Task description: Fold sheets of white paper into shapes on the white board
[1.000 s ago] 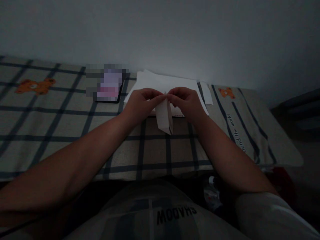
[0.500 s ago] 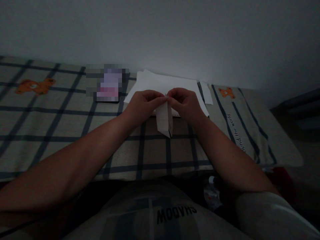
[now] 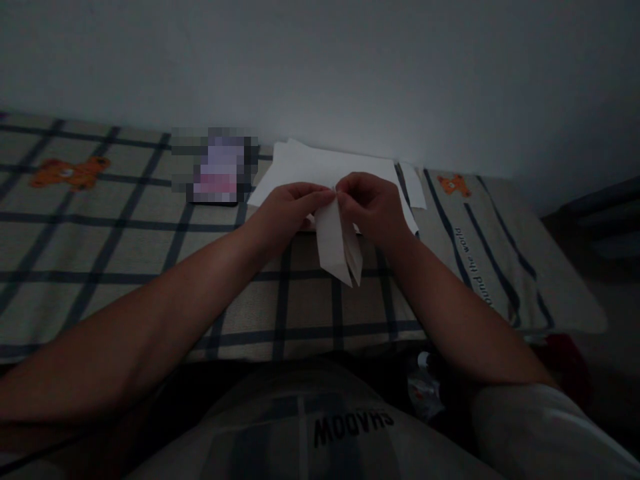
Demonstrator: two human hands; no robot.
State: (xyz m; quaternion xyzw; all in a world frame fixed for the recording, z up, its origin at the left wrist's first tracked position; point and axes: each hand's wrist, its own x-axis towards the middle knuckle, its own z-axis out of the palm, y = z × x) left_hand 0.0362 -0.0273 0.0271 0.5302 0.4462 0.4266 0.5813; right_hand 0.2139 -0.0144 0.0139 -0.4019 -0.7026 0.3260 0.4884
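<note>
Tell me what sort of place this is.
Probably a dim bedroom: a checked bedsheet with orange bear prints runs along a plain pale wall, loose white paper sheets lie on it, and both hands pinch a folded white paper piece.

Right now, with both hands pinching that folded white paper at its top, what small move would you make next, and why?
Probably lower the folded paper onto the checked cloth and press its crease flat. The left hand and right hand pinch only its top tip, so it hangs in the air, and its lower layers splay apart into two points.
</note>
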